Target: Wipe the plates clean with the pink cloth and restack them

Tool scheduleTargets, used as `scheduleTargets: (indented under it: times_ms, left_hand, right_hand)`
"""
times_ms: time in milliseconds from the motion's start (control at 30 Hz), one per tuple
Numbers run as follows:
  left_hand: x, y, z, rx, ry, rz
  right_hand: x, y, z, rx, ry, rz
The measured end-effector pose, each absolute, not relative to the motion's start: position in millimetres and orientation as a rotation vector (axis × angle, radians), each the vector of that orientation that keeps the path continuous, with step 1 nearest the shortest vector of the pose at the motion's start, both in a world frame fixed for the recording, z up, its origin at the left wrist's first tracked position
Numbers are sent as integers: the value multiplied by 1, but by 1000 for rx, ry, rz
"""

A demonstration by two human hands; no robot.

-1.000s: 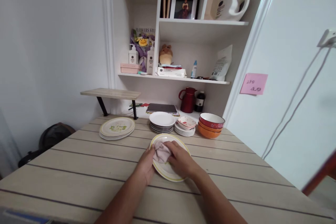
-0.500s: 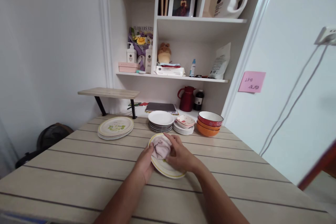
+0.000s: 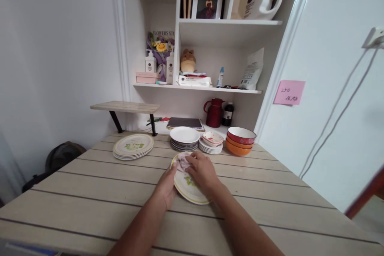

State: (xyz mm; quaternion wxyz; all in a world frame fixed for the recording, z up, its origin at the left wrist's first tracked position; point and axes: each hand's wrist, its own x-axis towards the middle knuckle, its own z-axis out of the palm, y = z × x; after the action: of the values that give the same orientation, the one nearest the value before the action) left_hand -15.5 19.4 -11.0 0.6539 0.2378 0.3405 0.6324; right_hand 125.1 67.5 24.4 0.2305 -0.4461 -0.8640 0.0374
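Note:
A yellow-rimmed plate (image 3: pixel 191 197) with a green leaf pattern is held tilted above the wooden table. My left hand (image 3: pixel 167 186) grips its left edge, with the thumb on the rim and the other fingers beneath. On the plate's upper part lies a crumpled pale pink cloth (image 3: pixel 181 162). My right hand (image 3: pixel 203 171) is closed on the cloth and presses it against the plate; its arm covers the plate's right side.
Back left is a stack of matching plates (image 3: pixel 133 145), beside a small raised shelf (image 3: pixel 126 107). Behind my hands stand white plates (image 3: pixel 184 135), small saucers with a patterned dish (image 3: pixel 212 139), and stacked bowls (image 3: pixel 239 150). A red jug (image 3: pixel 214 113) stands farther back.
My right hand has closed on the cloth and bunched it toward the plate's upper edge, so more of the leaf pattern shows. My left hand keeps its hold on the plate.

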Motion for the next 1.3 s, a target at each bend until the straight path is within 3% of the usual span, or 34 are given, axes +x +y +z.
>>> scheduleTargets:
  times_ms: [300,600,900,1067,1300]
  left_hand:
    - [-17,19,-14,515,854,1404]
    - [-15,15,-8,503,789,1459]
    - [-12,15,-4,570,878,1449]
    - [-13,14,-7,568,939,1391]
    - [-14,17,-13,557,889,1414]
  right_hand:
    - [181,79,35,-1707,-2342,119]
    - [164,38,40,-1204,-2643,430]
    - [130,57,33,-1494,-2328,163]
    - [163,68,34,-1708,-2290,213]
    - [160,43,32,-1437,-2485,259]
